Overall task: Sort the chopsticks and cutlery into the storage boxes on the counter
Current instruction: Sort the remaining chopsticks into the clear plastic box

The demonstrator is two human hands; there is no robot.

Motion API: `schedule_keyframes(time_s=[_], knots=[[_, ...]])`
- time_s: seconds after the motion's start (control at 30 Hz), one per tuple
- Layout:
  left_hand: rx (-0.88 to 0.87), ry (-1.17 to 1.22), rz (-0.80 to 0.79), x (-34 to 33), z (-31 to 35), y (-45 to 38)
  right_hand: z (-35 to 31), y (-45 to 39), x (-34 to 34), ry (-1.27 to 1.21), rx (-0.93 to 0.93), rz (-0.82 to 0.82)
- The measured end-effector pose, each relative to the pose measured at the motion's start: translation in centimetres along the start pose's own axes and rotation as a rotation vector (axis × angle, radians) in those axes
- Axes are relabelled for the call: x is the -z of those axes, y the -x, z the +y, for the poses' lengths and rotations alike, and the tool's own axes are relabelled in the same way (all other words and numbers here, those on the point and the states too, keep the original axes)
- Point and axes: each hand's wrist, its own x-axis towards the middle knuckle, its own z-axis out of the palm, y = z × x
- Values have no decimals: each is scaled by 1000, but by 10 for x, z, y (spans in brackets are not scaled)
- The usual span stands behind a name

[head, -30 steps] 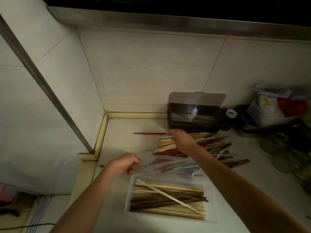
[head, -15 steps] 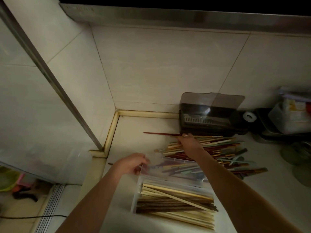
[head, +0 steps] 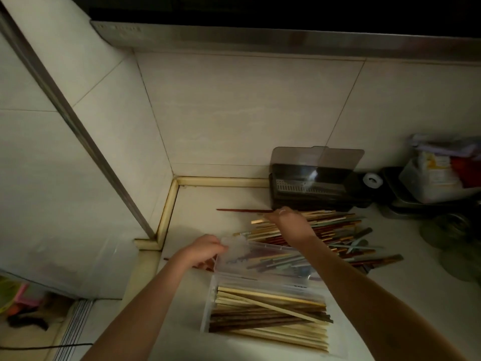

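Mid-sort: left hand [head: 201,250] fingers curled on the clear box lid [head: 234,247], right hand [head: 291,221] pinching a dark red chopstick [head: 242,210] off the loose pile [head: 335,230] on the counter [head: 200,201]; next, probably drop it in the clear box [head: 268,316].

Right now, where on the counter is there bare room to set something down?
Bare counter lies in the back-left corner, bordered by the wall trim, the dark box and the loose chopstick pile. Another strip runs right of the clear box. The middle is crowded: pile, left hand and right hand.
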Motion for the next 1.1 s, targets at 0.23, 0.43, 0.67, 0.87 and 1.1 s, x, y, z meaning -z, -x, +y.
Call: schedule_keyframes(time_s=[0.23,0.43,0.67,0.87,1.1], knots=[[-326,74,307,-2,28,9,-30,36,-6,-145,230,388],[-284,230,-231,-9,46,28,-48,59,-3,-128,213,430],[-265,61,-305,0,34,20,-34,102,5,-556,78,268],[-181,-35,-367,8,32,16,-39,136,-7,-798,37,13],[-266,93,57,3,40,-9,-49,143,-25,-863,-2,-124]])
